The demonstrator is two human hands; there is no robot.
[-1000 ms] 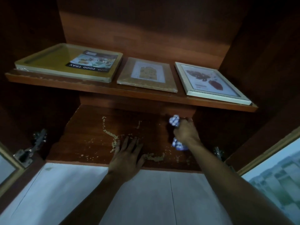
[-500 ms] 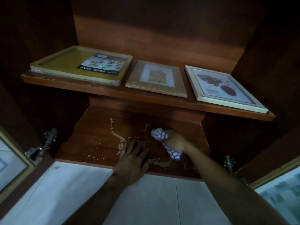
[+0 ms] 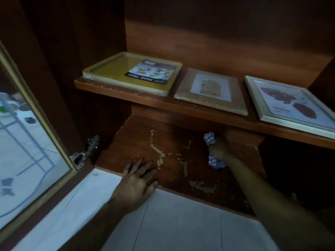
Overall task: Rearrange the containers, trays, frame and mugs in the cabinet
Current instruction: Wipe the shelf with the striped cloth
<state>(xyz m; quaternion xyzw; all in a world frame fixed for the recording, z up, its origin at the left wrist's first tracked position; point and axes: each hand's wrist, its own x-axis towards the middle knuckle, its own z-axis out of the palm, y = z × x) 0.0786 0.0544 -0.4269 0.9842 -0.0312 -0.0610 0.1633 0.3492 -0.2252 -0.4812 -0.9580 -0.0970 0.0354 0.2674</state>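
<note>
Yellow tray labelled "FOOD TRAY" sits above; left hand lies flat-fingered, right hand grips blue-white cloth.

Only hands and forearms are seen, and both are bare. The left hand is shown from its back, its knuckles faintly made out in the dim light. The right hand is largely lost in shadow. The left forearm and right forearm are uncovered down to the picture's lower edge.
</note>
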